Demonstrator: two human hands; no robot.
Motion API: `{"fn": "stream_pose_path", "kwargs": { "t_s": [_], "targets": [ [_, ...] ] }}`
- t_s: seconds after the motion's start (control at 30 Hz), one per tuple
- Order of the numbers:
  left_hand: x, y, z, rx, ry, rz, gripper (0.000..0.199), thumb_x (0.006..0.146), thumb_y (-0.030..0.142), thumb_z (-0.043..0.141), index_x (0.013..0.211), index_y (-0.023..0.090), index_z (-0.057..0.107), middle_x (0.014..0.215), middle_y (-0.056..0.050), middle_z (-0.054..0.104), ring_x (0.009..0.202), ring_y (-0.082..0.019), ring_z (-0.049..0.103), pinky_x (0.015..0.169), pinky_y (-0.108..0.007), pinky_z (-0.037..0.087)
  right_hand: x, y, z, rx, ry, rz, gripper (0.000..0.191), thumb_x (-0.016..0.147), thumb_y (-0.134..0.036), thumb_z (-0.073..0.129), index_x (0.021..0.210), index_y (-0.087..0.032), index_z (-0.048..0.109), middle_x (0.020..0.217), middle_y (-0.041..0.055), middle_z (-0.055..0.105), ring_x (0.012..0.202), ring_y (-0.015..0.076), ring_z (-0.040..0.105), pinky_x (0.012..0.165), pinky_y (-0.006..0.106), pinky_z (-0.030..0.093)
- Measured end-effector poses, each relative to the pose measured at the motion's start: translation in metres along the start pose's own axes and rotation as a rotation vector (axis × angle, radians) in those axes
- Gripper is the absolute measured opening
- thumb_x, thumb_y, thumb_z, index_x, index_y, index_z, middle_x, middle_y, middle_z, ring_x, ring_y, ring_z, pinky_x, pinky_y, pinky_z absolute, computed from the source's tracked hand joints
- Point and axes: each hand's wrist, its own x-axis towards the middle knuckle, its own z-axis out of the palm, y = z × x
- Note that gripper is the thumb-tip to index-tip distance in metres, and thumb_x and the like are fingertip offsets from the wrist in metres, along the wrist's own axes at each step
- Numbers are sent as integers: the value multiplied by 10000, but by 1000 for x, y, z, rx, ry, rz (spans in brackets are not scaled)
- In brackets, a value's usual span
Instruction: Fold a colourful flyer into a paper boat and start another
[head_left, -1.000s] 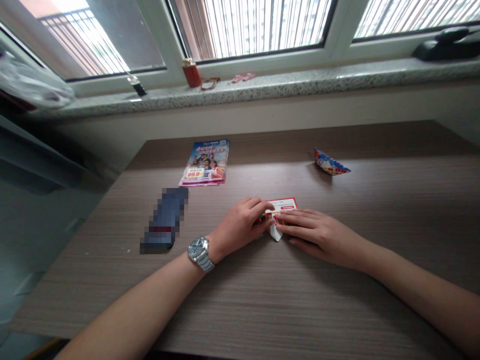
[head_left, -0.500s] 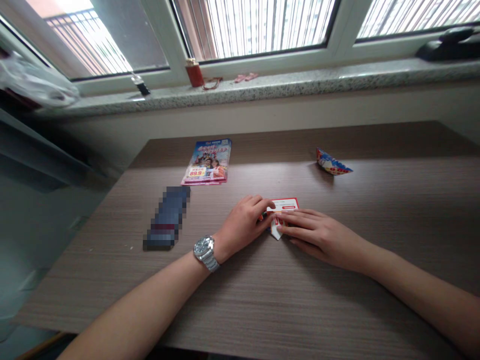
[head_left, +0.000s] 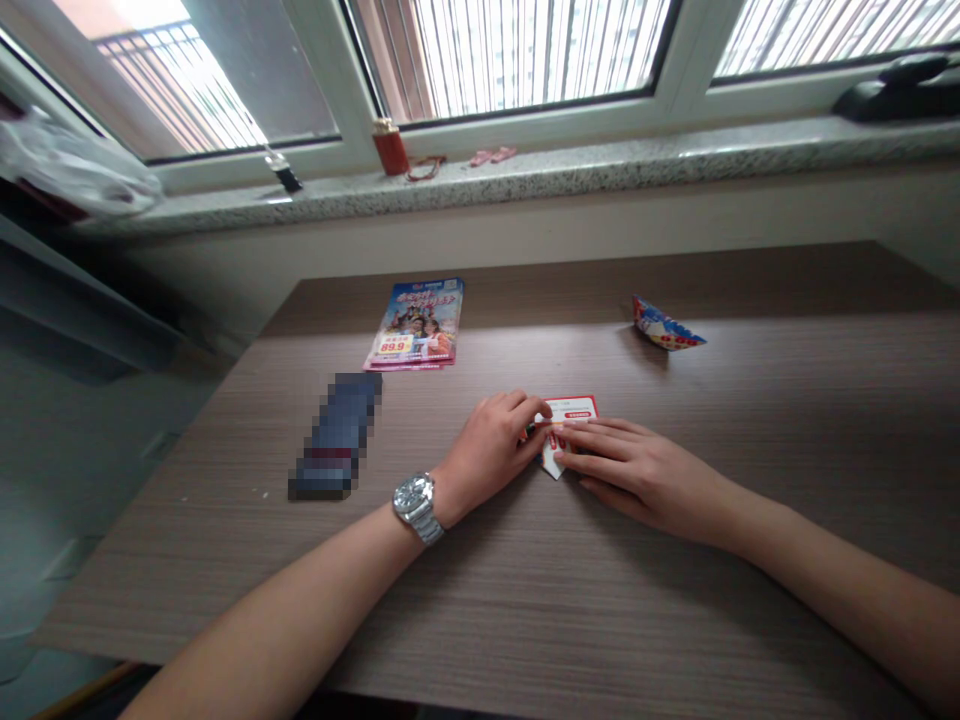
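Observation:
A printed leaflet [head_left: 576,406], white with a red border and folded, lies on the table between my hands. Its lower end comes to a white point. From the left, my left hand [head_left: 499,440] has curled fingers and a thumb closed on the leaflet's left part. A watch with a metal band [head_left: 417,505] is on that wrist. My right hand [head_left: 626,462] is open, its fingers stretched out flat over the leaflet's right side. Both hands hide much of the paper. Beyond them, a folded paper piece [head_left: 664,325] in blue and red stands tilted on the table.
A stack of printed flyers [head_left: 417,322] lies at the back left of the wood-grain table [head_left: 600,620]. Nearer is a dark, pixelated flat object [head_left: 335,436]. Along the granite windowsill [head_left: 600,170] are a red container [head_left: 390,148] and small items.
Both hands stay on the leaflet in nearly the same place. My left wrist has shifted very slightly to the right.

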Motion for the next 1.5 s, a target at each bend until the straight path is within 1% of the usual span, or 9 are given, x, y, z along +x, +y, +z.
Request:
{"fn": "stream_pose_path", "kwargs": {
  "t_s": [0.23, 0.5, 0.63, 0.73, 0.9, 0.97, 1.13, 1.27, 1.5],
  "targets": [
    [-1, 1, 1, -57, 26, -37, 148, 982, 294, 579, 1096, 216, 633, 1067, -67, 598, 943, -199, 604, 867, -339, 504, 1, -3, -3, -31, -7, -9, 418, 997, -196, 533, 1403, -268, 601, 1505, 140, 541, 1364, 292, 533, 1108, 505, 461],
    [-1, -1, 1, -75, 56, -19, 159, 970, 288, 595, 1104, 203, 610, 1112, -80, 577, 1027, -223, 577, 930, -374, 507, 1, -5, -3, -34, -3, 2, 419, 977, -189, 568, 1385, -269, 622, 1499, 145, 547, 1357, 300, 541, 1105, 508, 466],
    [-2, -2, -1, -108, 84, 21, 165, 981, 287, 585, 1120, 200, 608, 1122, -86, 595, 1039, -219, 589, 939, -372, 513, 1, -5, -3, -32, 5, 11, 430, 969, -194, 586, 1387, -290, 616, 1508, 115, 544, 1362, 285, 538, 1121, 500, 457],
    [-4, -3, -8, -57, 122, 105, 179, 985, 302, 583, 1120, 191, 626, 1168, -103, 615, 1057, -227, 590, 950, -390, 512, 1, -5, -5, -44, -1, 14, 420, 979, -203, 574, 1389, -283, 614, 1497, 118, 554, 1358, 289, 542, 1115, 503, 464],
    [-9, -3, -20, 49, -15, 333, 250, 1013, 290, 537, 1234, 230, 638, 1282, -71, 648, 1193, -242, 567, 1028, -415, 485, -3, 3, -10, -59, -10, 23, 404, 987, -221, 568, 1384, -271, 623, 1484, 137, 564, 1343, 300, 555, 1104, 507, 472],
    [-10, -3, -22, 64, -77, 374, 282, 1025, 322, 520, 1267, 241, 639, 1339, -65, 637, 1244, -245, 560, 1086, -433, 460, -6, 7, -12, -61, -17, 35, 396, 990, -231, 566, 1379, -269, 629, 1484, 147, 562, 1325, 304, 571, 1085, 506, 488],
    [-10, -3, -22, 36, -169, 369, 368, 1035, 351, 499, 1379, 256, 591, 1426, -72, 595, 1333, -234, 533, 1162, -438, 421, -10, 13, -16, -16, -16, 71, 415, 990, -221, 563, 1396, -292, 613, 1493, 127, 555, 1327, 289, 570, 1089, 491, 486],
    [-10, -3, -21, 27, -175, 358, 379, 1031, 346, 507, 1391, 255, 584, 1433, -71, 592, 1338, -237, 536, 1158, -442, 431, -11, 14, -16, 10, -20, 77, 421, 989, -231, 572, 1404, -296, 605, 1509, 117, 541, 1339, 288, 557, 1096, 495, 478],
    [-10, -1, -24, 63, -183, 366, 417, 1029, 346, 513, 1439, 275, 540, 1447, -67, 580, 1333, -245, 536, 1146, -444, 447, -11, 16, -15, 62, 24, 68, 457, 989, -208, 571, 1436, -303, 568, 1497, 85, 560, 1348, 261, 555, 1108, 474, 475]
  ]
}}
